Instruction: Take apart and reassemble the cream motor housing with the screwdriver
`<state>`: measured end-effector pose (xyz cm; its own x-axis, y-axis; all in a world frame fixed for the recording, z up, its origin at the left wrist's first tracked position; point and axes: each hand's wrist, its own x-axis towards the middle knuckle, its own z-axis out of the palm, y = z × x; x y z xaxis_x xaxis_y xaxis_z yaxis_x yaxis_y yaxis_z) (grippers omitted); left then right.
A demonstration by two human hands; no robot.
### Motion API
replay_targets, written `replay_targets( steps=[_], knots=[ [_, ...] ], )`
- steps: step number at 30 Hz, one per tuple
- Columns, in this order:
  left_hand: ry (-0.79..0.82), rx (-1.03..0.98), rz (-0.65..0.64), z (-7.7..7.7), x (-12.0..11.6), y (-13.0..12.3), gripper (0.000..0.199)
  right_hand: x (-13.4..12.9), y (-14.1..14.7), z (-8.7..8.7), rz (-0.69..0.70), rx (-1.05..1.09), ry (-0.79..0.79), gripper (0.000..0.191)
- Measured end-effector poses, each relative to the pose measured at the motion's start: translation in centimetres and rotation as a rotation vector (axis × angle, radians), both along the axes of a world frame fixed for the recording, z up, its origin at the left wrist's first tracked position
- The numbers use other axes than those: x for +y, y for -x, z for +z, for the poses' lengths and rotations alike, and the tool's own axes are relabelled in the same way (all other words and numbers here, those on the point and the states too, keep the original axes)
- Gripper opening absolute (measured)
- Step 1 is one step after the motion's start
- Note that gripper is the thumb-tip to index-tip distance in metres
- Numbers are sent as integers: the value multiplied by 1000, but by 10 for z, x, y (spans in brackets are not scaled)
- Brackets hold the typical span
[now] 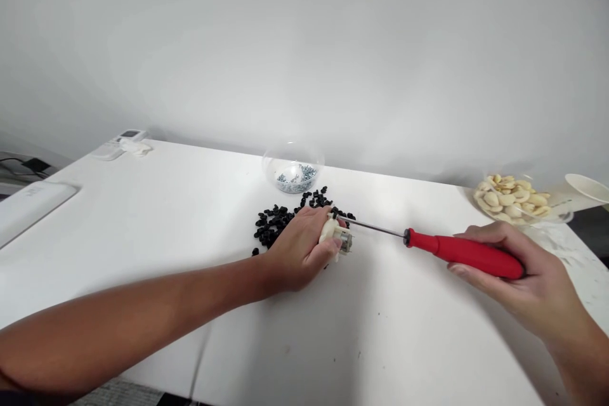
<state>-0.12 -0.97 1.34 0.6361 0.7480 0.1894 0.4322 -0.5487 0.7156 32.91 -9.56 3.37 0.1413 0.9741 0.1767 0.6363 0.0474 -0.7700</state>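
Observation:
My left hand [299,247] is closed around a small cream plastic part with a silvery motor [347,242] in it, held just above the white table. In my right hand [533,285] is a screwdriver with a red handle [471,256], lying nearly level. Its thin steel shaft reaches left, and the tip meets the upper edge of the cream part beside a small black piece. Whether a screw sits under the tip is too small to tell. Many small black plastic pieces [272,223] lie heaped behind and beside my left hand, which partly hides them.
A clear bowl of small silvery screws [295,185] stands behind the black pieces. At the right, a clear container holds cream plastic parts [511,198], beside a white cup [587,189]. A white remote [132,135] and a white device [35,206] lie at the left. A wall rises behind.

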Motion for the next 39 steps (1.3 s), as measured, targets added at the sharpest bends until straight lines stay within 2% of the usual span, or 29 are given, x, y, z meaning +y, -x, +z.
replay_targets(
  steps=[3, 6, 11, 14, 18, 21, 26, 28, 32, 39],
  knots=[
    [4, 4, -6, -1, 0, 0, 20, 2, 2, 1, 2, 53, 66, 43],
    [-12, 11, 15, -3, 0, -1, 19, 6, 5, 2, 7, 198, 167, 43],
    [-90, -22, 47, -4, -5, -1, 18, 12, 15, -1, 35, 631, 501, 53],
    [-141, -56, 21, -3, -7, 0, 18, 15, 21, -3, 39, 776, 634, 56],
    [-145, -95, 62, -2, -6, 0, 26, 17, 20, -5, 70, 721, 517, 56],
    [-136, -101, 81, -3, -4, 0, 24, 17, 14, -5, 144, 613, 430, 47],
    [-55, -70, 48, -3, -1, -1, 28, 7, 5, -4, 49, 170, 39, 32],
    [-35, -48, 21, -2, -1, -1, 27, 2, 5, -3, 41, 59, -39, 28],
    [-39, -40, -12, -1, -1, -2, 23, -2, 6, -3, 33, 39, -34, 26],
    [-50, -6, -7, -3, 1, -2, 22, 6, 11, -5, -26, 270, 137, 38]
  ],
)
